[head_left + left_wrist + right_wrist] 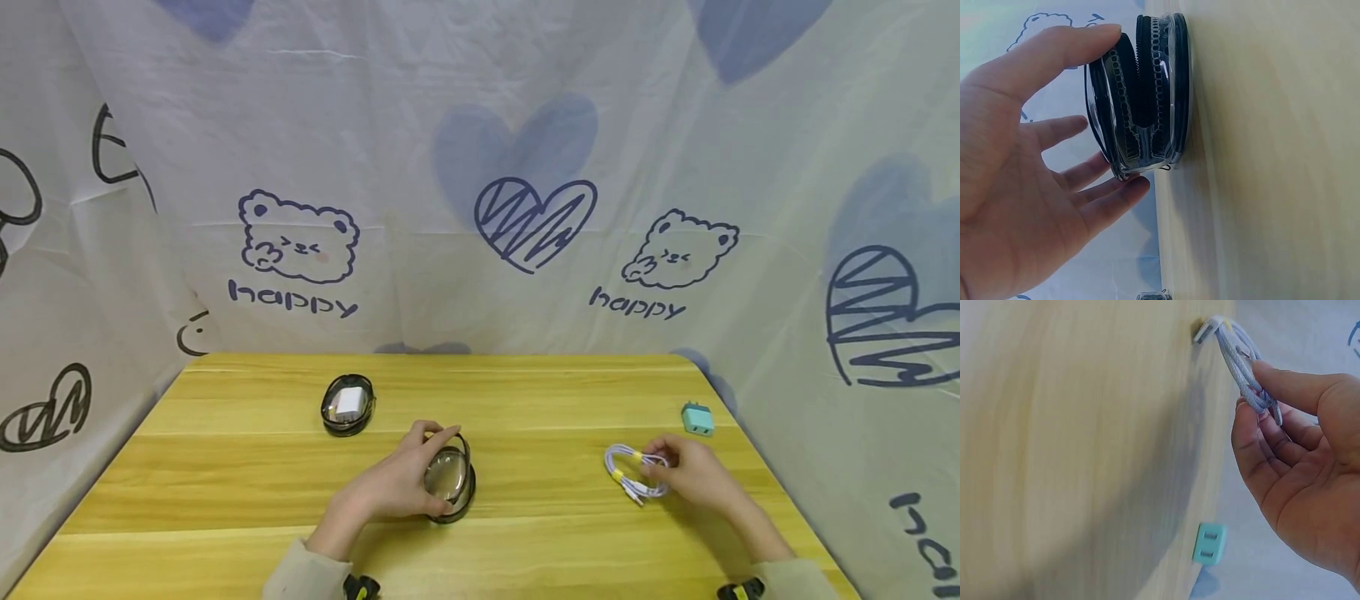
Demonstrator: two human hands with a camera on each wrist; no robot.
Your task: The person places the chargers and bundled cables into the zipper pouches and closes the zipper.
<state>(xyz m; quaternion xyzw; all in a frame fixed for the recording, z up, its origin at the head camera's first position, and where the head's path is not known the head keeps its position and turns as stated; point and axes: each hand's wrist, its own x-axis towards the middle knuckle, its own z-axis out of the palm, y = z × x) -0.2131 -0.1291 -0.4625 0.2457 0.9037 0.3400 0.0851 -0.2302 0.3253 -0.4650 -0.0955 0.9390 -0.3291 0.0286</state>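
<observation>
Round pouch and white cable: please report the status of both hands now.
Left hand holds round zip pouch, unzipped, on table. Right hand pinches coiled white cable. Second pouch and teal plug lie apart, nothing between hands.

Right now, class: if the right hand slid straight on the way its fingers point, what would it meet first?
The right hand already pinches the coiled white cable; beyond that, probably the clear round pouch, though depth is unclear.

1. Under your left hand (397,487), the round pouch (450,479) looks like glossy clear plastic with a black zipper.
2. Between your right fingers (1272,378), the cable (633,471) looks smooth.
3. The table (225,467) is smooth wood.
</observation>
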